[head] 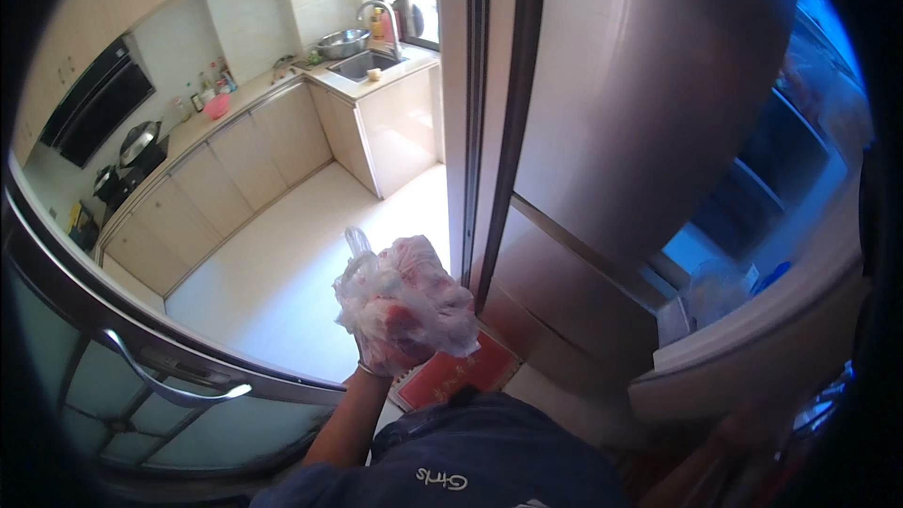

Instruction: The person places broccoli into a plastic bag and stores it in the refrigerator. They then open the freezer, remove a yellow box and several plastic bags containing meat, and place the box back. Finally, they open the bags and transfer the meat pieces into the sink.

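My left hand (375, 361) holds up a clear plastic bag (409, 296) in front of my body. Pinkish-red pieces that look like raw meat show through the crinkled plastic, and the bag hides most of my fingers. At the lower right, my right hand (741, 430) is dark and blurred beside the open refrigerator door (748, 367); its grip cannot be made out. Blue light fills the refrigerator interior (783, 148), where bagged items (839, 99) are partly visible. Another clear bag (716, 289) sits low by the opening.
A red mat (462, 374) lies on the floor below the bag. To the left is a glazed door with a metal handle (176, 391). Beyond the doorway frame (480, 120) are a kitchen counter (247, 99), a sink (367, 65), a metal bowl (343, 43) and a stove (144, 162).
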Demonstrator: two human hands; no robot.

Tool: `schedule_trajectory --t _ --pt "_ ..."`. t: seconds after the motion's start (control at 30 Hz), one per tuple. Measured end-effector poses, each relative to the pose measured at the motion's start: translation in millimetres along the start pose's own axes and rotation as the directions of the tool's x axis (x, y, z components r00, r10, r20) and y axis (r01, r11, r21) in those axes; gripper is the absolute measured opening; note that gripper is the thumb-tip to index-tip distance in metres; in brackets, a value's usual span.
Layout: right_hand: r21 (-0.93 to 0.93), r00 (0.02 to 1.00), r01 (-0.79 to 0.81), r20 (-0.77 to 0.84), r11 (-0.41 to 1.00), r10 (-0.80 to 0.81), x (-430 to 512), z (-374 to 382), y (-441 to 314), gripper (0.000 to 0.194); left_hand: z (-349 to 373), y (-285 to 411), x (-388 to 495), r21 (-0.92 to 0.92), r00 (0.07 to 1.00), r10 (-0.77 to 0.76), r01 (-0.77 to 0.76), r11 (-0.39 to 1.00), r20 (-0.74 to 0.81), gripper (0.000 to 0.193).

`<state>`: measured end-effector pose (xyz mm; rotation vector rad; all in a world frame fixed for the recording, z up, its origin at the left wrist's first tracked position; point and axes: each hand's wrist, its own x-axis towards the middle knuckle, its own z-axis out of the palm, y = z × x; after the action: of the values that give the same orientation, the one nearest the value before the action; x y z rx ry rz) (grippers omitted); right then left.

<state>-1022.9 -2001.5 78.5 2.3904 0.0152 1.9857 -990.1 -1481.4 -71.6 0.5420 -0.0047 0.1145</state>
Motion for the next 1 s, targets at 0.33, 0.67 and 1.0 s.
schedule_trajectory --t 0.33,0.67,1.0 --pt "0.44 0.98 0.006 0.177 0.898 -0.093 15.3 170.0 -95.8 0.051 -59.6 12.8 -37.8 0.894 0.92 0.386 -0.233 0.383 0.074 0.061" --pt "0.825 0.923 -0.243 0.358 0.51 -0.14 -14.2 264.4 -333.7 0.051 -125.2 118.0 23.5 0.908 0.853 0.522 -0.215 0.36 -0.005 0.065" --pt "0.653 0.263 -0.756 0.374 0.052 -0.889 16.6 316.8 -650.9 0.1 -124.6 255.2 201.2 -0.096 0.965 0.206 -0.223 0.97 -0.163 0.054"
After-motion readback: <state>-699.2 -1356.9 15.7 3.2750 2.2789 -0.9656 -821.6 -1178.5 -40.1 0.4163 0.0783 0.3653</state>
